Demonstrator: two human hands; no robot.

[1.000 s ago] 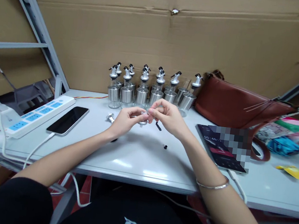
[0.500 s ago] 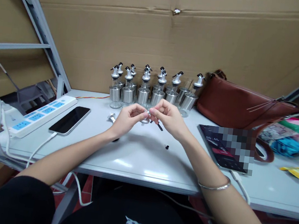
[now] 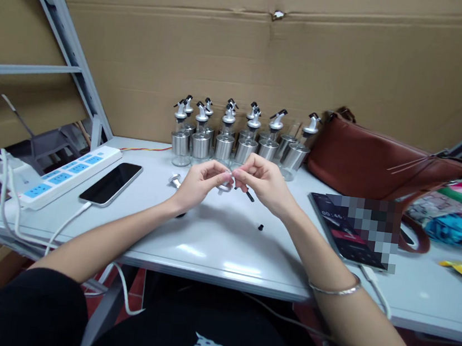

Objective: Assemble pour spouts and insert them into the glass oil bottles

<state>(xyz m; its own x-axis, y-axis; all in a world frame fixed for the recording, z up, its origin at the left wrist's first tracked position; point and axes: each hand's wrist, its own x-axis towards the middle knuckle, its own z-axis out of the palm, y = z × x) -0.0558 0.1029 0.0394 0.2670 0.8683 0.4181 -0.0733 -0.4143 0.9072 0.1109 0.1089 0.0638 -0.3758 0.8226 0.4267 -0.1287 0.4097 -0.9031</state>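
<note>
- Oil-dispenser bottles [image 3: 224,148] in glass and steel stand along the cardboard wall [image 3: 166,47]; the front six look finished, each topped by a silver pourer with a black lever.
- One glass bottle [image 3: 288,139] at the back right shows no pourer, as far as the view allows.
- The left hand [image 3: 200,185] has thumb and fingertips brought together on a small pale fitting [image 3: 229,174], held above the table [image 3: 214,238] in front of the bottles and mostly hidden.
- The right hand [image 3: 266,186] pinches at the same fitting, thumb against forefinger, other fingers loosely curled; whether anything there is joined cannot be told.
- Loose pieces suggest one set is only partly put together: a silver pourer head [image 3: 175,181] beside the left hand, a black cap [image 3: 261,228] nearer the front edge, and a black strip [image 3: 250,196] below the right fingers, held or lying, unclear which.
- Room looks best toward the front edge, where glossy tabletop runs between the forearms; bottles close in just beyond the fingertips.
- Sideways, a smartphone [image 3: 110,183] and power strip [image 3: 72,177] bound the left, a tablet [image 3: 343,237] and leather handbag [image 3: 384,161] the right.
</note>
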